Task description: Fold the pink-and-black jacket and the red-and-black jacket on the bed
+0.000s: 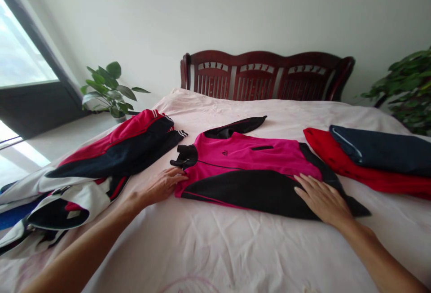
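Observation:
A pink and black zip jacket (222,153) lies front up across the bed, its collar to the left and its hem to the right. One black sleeve reaches toward the headboard; the near sleeve is laid along the body. At the shoulder by the collar, my left hand (164,186) has its fingers closed on the jacket's edge. My right hand (321,198) rests flat over the near sleeve and lower hem, fingers spread.
Left of the jacket is a heap of red, navy and white clothes (111,149). Folded red (367,176) and dark blue garments (387,147) lie stacked at right. A wooden headboard (257,77) stands behind the pale bedsheet (215,248); potted plants (112,88) flank the bed.

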Tool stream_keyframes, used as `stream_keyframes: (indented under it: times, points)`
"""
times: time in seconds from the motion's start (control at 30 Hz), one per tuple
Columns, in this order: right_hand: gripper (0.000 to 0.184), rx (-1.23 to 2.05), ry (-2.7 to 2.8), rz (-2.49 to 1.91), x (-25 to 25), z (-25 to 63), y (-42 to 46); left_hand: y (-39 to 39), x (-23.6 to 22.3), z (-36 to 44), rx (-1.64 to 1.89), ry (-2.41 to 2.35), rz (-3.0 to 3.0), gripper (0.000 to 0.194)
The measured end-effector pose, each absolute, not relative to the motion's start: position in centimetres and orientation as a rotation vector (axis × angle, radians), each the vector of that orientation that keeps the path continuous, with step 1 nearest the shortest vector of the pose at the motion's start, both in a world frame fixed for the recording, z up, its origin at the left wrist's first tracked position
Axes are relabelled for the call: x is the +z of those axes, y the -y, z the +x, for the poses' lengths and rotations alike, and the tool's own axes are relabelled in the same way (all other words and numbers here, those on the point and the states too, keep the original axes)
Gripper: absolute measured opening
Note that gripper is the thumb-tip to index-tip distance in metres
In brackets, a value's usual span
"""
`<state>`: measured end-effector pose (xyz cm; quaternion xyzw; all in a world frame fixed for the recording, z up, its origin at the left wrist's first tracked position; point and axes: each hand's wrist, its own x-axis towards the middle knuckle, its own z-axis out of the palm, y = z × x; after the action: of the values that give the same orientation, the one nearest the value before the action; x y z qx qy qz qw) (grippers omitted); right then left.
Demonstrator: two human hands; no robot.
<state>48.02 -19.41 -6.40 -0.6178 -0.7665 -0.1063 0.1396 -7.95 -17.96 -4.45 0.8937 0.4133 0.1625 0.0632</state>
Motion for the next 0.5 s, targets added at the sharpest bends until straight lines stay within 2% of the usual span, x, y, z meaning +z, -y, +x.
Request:
stream_keyframes:
  times: [0.23,0.33,0.5]
  points:
    - [0.054,-0.395,2.301,-1.805,-6.9,48.5,19.0,18.5,-2.7,-7.8,0.293,-1.159,2.797,0.046]
    - [0.052,-0.402,2.305,-1.8,-6.9,48.5,19.0,19.1,-2.5,-7.5,0.401,-1.168,2.792,0.027]
    - [0.053,-0.401,2.287,-1.78,-6.8,48.4,19.2,19.7,-2.7,-7.3,0.582,-1.245,2.655,0.024]
